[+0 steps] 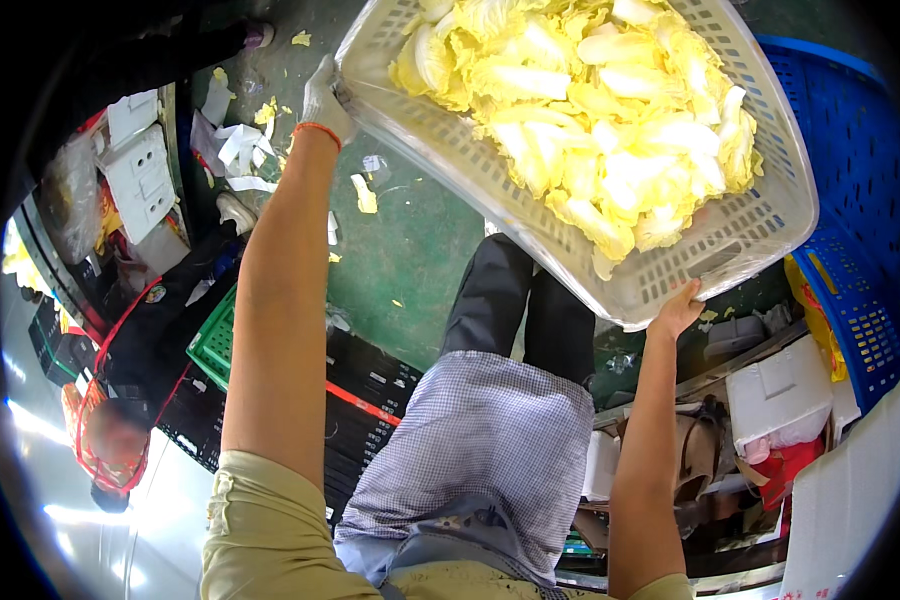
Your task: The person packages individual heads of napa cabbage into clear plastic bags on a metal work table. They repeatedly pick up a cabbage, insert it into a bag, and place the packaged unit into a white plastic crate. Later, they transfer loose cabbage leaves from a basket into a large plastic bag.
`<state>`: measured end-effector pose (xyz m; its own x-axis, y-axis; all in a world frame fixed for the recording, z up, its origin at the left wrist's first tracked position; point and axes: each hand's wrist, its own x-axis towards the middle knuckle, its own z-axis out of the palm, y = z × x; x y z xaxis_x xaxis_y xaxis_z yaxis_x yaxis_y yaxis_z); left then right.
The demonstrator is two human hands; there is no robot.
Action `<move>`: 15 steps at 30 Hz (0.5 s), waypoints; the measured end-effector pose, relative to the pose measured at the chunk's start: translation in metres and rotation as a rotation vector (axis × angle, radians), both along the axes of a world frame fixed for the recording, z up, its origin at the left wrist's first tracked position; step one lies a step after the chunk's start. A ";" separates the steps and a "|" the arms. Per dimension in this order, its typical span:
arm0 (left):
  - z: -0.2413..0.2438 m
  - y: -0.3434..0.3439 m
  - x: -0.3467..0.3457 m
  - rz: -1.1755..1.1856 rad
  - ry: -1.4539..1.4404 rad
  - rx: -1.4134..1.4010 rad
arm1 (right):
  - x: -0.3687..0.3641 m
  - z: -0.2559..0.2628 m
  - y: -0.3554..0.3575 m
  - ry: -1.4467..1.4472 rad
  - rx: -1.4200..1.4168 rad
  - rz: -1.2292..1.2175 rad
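Observation:
A white perforated plastic basket (450,154) is tilted in front of me, held between both hands. Loose yellow napa cabbage leaves (615,142) lie heaped inside it. Clear plastic film seems to cover part of its rim. My left hand (326,105), in a pale glove with an orange band at the wrist, grips the left end of the basket. The near right corner is gripped by my right hand (676,309), which looks bare; its fingers are partly hidden by the rim. Below the basket are my dark trousers and a checked apron (487,427).
Large blue perforated baskets (855,300) stand at the right, above a white foam box (780,390). Leaf scraps (364,193) and paper litter the green floor (405,262). At left are a person (116,427), a green crate (214,341) and black crates (364,379).

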<state>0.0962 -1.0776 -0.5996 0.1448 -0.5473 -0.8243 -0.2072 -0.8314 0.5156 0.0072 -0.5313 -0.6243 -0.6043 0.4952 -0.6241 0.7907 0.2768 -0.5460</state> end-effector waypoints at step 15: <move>-0.004 -0.030 0.015 -0.090 0.118 0.156 | 0.006 -0.006 0.010 0.085 -0.020 0.134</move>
<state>0.1117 -1.1072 -0.6040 -0.0014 -0.4178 -0.9085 -0.2299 -0.8841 0.4069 0.0130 -0.5215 -0.6302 -0.7153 0.3951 -0.5764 0.6980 0.3650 -0.6161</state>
